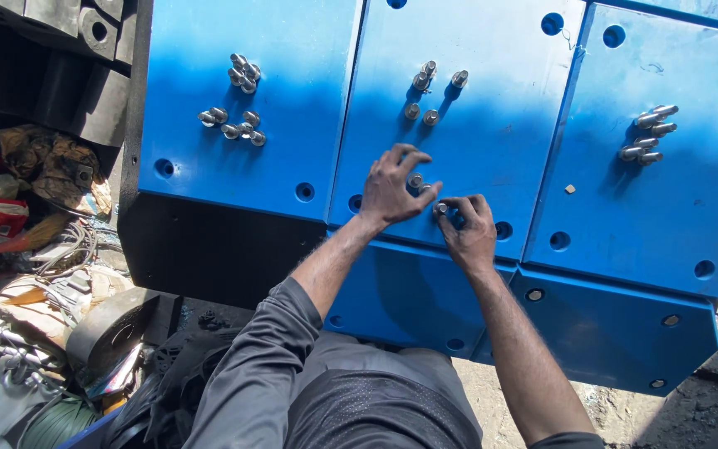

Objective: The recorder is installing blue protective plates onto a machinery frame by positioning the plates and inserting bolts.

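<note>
On middle blue panel (475,125), near lower edge — both hands at work. Left hand (392,189) spread, fingers arched wide, tips resting on panel around loose bolt (415,180). Right hand (469,229) just beside it, fingertips pinched narrow on second bolt (441,208) at hole in panel. More bolts (430,91) grouped higher up same panel; clusters also on left panel (238,100) and right panel (650,133). Grey sleeve on left arm. Clutter of rags, cable, black rubber blocks (85,50) off to left.
</note>
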